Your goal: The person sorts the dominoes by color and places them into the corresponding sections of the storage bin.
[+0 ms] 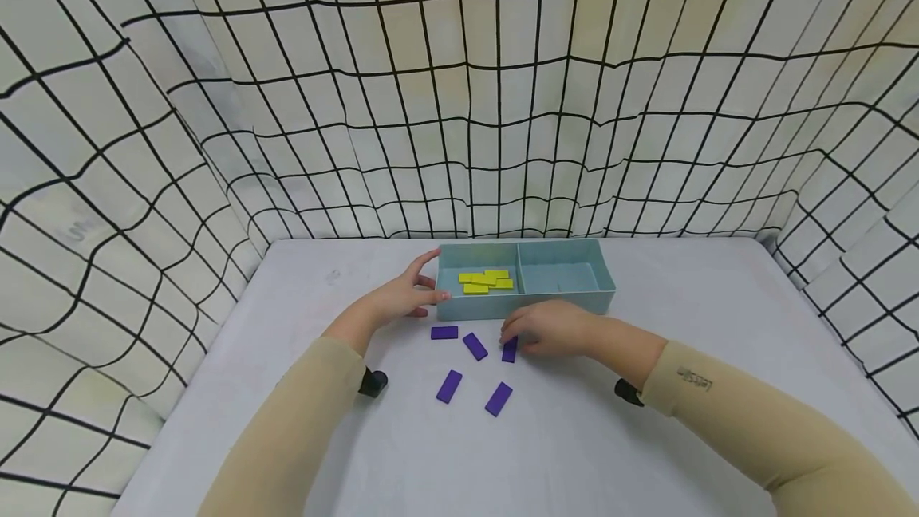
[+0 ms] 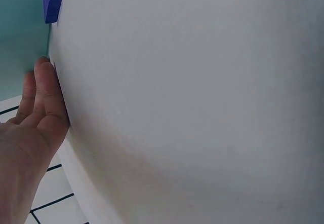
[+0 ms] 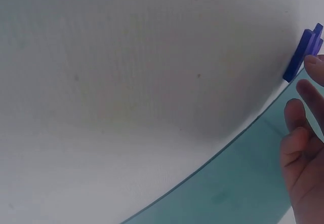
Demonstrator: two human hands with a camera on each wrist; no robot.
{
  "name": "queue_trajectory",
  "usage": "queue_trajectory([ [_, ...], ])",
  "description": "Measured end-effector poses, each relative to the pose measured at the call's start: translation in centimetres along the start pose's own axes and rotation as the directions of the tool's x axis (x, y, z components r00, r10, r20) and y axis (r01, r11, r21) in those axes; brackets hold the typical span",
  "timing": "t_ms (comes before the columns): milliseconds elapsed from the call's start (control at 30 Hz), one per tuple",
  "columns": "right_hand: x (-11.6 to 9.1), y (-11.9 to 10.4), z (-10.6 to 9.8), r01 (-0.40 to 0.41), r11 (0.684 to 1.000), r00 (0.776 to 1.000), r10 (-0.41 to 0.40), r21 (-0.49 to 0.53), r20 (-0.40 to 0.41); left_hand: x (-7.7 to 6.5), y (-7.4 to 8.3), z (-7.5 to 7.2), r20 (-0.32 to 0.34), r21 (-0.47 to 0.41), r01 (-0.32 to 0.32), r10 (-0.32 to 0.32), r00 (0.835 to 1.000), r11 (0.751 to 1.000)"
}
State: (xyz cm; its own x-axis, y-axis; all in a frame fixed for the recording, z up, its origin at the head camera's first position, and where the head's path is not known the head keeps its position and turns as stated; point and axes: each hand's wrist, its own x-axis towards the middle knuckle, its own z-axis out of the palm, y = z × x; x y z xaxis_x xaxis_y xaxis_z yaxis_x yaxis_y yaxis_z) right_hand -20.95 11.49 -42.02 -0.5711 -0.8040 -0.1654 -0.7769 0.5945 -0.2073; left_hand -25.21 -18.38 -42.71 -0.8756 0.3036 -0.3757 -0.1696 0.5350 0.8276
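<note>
The purple block (image 1: 509,352) looks light and hard, best held by its sides; the left hand (image 1: 404,296) has spread fingers, but whether the right hand (image 1: 551,327) pinches it I can't tell.

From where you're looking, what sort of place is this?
Probably an indoor work or recording booth: pale walls behind a black grid stand around three sides of a white table holding a divided tray.

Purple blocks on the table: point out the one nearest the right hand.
The rightmost purple block of the three nearest the box: the right hand partly covers it, while the other four lie uncovered in the head view.
</note>
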Motion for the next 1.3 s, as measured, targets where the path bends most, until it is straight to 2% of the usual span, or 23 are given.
queue_trajectory([
  [333,0.1,-0.4,0.4,0.004,0.999,1.000,-0.004,-0.036,-0.013,0.0,0.1,0.1,-0.006,0.005,0.002,-0.002,1.000,1.000],
  [833,0.0,-0.1,0.8,-0.038,0.999,0.999,0.038,-0.022,0.018,0.0,0.0,0.1,-0.002,-0.002,0.003,-0.003,1.000,1.000],
  [1067,-0.6,-0.4,-0.4,-0.073,0.997,0.997,0.073,0.030,0.009,0.0,0.1,0.1,-0.006,-0.002,0.001,-0.001,1.000,1.000],
  [1300,-1.3,0.0,-2.3,-0.147,0.982,0.989,0.149,0.116,-0.006,-0.1,0.2,0.2,-0.007,-0.013,-0.007,0.006,1.000,1.000],
])
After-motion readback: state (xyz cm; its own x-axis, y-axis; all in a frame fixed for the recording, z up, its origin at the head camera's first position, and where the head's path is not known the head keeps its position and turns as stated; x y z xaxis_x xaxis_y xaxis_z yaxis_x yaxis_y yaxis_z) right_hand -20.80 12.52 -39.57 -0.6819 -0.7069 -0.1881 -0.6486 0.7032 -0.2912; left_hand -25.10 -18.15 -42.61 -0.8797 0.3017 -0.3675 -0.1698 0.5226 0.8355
